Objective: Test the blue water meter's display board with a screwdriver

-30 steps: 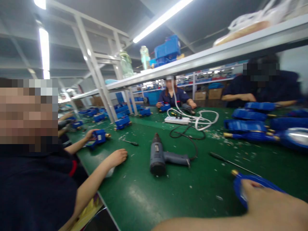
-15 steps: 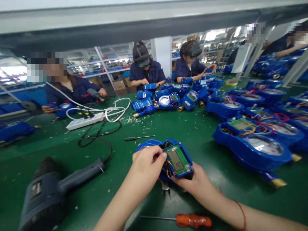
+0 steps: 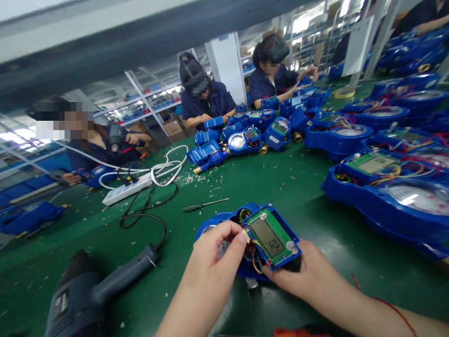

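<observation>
At 6 o'clock over a green bench [image 3: 308, 206], the left hand [image 3: 213, 267] pinches an opened blue water meter [image 3: 219, 229] and the right hand [image 3: 301, 271] cups it from below, both grips clamped on it. Its green circuit board [image 3: 270, 238] shows LCD digits too skewed to read surely.

The meter [image 3: 214, 228] is bright blue, its circuit board [image 3: 271, 238] green around a grey display, its wires [image 3: 257, 263] yellow; the green worktop [image 3: 298, 201] is flecked with pale shavings [image 3: 189, 178].
</observation>
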Demonstrator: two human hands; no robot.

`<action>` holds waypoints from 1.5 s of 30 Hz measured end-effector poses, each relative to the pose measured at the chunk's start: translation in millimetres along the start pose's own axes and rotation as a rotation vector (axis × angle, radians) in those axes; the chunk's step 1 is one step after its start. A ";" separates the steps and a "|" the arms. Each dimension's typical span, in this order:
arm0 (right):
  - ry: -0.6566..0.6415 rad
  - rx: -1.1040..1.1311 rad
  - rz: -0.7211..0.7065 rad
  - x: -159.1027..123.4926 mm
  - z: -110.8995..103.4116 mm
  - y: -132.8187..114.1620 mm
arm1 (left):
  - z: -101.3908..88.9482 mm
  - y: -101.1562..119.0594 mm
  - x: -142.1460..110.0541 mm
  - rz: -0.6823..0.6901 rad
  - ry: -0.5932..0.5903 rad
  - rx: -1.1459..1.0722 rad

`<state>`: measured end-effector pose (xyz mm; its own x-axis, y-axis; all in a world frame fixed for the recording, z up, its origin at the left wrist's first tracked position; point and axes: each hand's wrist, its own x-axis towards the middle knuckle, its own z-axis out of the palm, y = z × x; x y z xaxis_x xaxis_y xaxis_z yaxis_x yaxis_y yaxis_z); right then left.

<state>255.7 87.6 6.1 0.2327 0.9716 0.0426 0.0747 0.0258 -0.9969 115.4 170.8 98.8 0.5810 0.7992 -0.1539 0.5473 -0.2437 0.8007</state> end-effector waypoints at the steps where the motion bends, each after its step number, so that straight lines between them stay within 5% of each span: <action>1: 0.000 0.000 0.003 -0.1 -0.4 -0.3 | -0.3 -0.4 -0.7 0.004 -0.007 -0.007; 13: -0.020 0.057 -0.004 2.1 0.8 0.3 | 1.3 -5.7 1.1 0.147 0.204 0.021; 24: -0.106 0.080 -0.058 5.1 -11.3 -9.1 | -12.2 -32.4 19.1 0.563 0.081 0.341; 35: -0.165 -0.008 -0.127 1.4 -17.5 -8.7 | -17.4 -33.4 16.9 0.606 0.057 0.416; 45: -0.229 -0.061 -0.213 -3.6 -16.9 -21.0 | -22.6 -22.0 -0.3 0.570 -0.156 0.268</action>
<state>269.7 79.5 28.1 -0.0182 0.9737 0.2270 0.1578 0.2270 -0.9610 89.6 188.3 94.3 0.8943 0.4200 0.1543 0.2469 -0.7508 0.6126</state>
